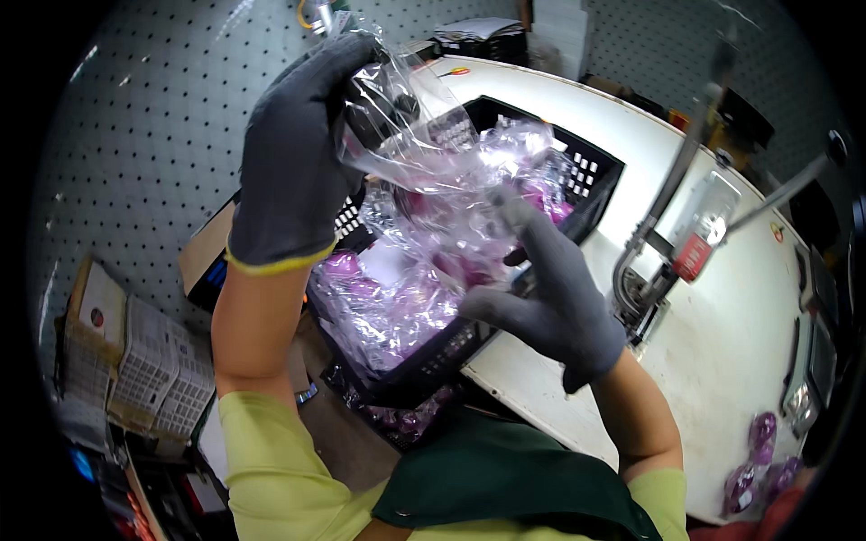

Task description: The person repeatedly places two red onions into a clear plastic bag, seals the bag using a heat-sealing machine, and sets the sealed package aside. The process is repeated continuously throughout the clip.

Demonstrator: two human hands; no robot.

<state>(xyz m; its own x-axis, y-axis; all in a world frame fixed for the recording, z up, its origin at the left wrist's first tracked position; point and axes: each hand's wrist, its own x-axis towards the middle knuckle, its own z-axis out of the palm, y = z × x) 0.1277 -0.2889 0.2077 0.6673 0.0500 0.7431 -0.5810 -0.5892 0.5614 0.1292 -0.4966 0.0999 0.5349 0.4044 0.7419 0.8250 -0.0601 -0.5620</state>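
Note:
My left hand [298,142], in a grey work glove with a yellow cuff, is raised at the upper left and closed on a clear plastic bag [413,145]. The bag hangs over a black plastic crate [595,196] filled with clear bags [406,318] that hold purple-pink items. My right hand [555,291], gloved in grey too, is over the crate's right side with thumb and fingers apart. Its fingertips are at the hanging plastic; blur hides whether they touch it. What the raised bag holds cannot be told apart from the bags behind it.
A white table [717,338] carries a metal lever device [643,291] right of the crate. Purple items in clear wrap [744,480] lie at the lower right, near a red sleeve [778,517]. Scissors [457,72] lie at the far edge. Cartons [149,365] are stacked at left.

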